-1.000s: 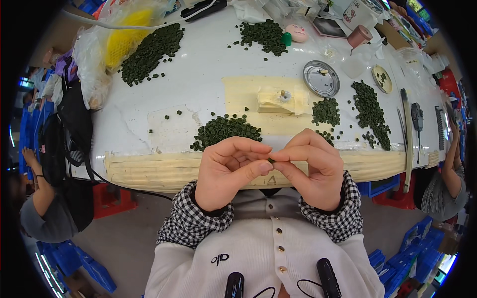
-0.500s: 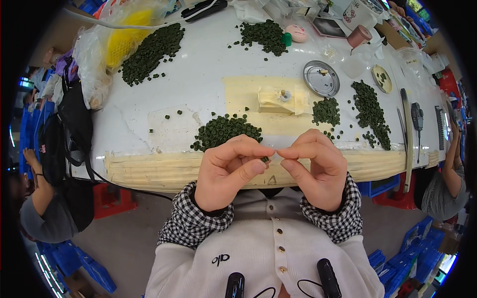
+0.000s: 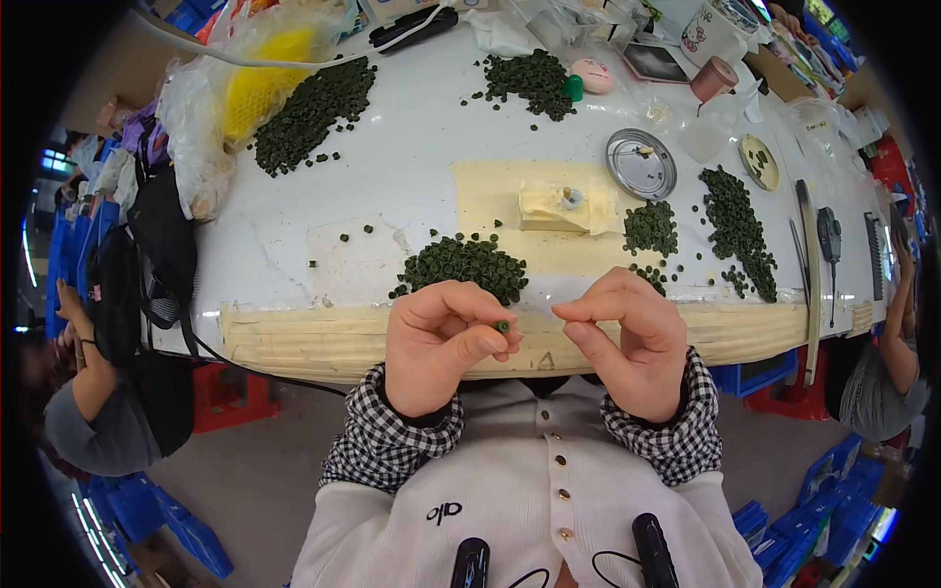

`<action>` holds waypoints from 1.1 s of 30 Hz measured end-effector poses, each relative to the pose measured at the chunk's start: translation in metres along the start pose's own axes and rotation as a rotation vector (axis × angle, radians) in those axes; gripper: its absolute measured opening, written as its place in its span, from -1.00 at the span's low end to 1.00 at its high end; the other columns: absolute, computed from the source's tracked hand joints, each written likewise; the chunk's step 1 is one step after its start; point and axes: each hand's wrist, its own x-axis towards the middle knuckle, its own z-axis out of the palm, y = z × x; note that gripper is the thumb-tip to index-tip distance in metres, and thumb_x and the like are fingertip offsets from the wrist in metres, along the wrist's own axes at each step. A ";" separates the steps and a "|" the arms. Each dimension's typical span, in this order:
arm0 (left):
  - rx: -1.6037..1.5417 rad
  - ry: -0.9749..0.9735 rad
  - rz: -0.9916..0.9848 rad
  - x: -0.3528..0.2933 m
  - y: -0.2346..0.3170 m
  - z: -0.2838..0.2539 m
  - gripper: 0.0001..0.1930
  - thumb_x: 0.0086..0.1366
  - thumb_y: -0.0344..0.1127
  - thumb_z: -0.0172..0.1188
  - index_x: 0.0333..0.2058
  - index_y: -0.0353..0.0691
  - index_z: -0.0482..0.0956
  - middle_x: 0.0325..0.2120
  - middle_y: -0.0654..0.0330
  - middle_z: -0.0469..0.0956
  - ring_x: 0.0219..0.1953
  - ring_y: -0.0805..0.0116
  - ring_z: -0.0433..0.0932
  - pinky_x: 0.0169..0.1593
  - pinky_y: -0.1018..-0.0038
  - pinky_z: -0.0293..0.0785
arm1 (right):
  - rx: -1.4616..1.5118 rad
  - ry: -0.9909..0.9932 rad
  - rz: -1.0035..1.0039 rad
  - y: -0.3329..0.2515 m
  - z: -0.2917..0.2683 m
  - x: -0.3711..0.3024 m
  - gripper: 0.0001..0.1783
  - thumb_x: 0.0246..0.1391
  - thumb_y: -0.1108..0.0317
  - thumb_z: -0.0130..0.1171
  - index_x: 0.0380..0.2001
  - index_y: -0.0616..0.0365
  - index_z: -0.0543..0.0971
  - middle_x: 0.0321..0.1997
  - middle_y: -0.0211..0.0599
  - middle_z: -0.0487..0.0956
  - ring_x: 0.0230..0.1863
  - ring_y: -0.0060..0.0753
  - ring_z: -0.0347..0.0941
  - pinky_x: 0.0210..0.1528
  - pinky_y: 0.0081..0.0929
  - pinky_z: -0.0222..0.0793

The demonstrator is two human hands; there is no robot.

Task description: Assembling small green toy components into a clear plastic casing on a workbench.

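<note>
A small, round, dark green part (image 3: 503,326) with a lighter centre sits between the thumb and fingers of my left hand (image 3: 426,348). Across a short gap, my right hand (image 3: 642,343) has its thumb and index fingertip nearly together in a pinch; whatever it may hold is too small to make out. Both hands hover over the table's near edge. Just beyond my left hand lies a heap of similar green parts (image 3: 466,269). Farther off, a tape-covered block (image 3: 559,210) with a small grey piece on top stands on yellowish tape.
Other green heaps lie at far left (image 3: 319,113), far middle (image 3: 529,83) and right (image 3: 735,230). Near the right heap are a round metal dish (image 3: 632,174), a cream dish (image 3: 759,162) and a long strip (image 3: 814,284). A black bag (image 3: 162,245) hangs left; people sit at both sides.
My hands have moved apart from nearly touching fingertips. The green part in my left hand shows more plainly now. The whole view has shifted slightly.
</note>
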 end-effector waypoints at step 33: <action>1.245 0.160 -0.041 -0.008 0.057 -0.054 -0.94 0.11 -0.57 0.30 -0.41 -0.40 0.61 -0.51 0.22 0.47 -0.53 0.52 0.41 -0.42 0.59 0.35 | -0.635 0.132 0.006 0.014 -0.048 -0.003 -0.86 -0.12 0.59 0.31 -0.40 0.24 0.63 -0.42 -0.27 0.54 -0.33 -0.28 0.43 -0.27 -0.45 0.33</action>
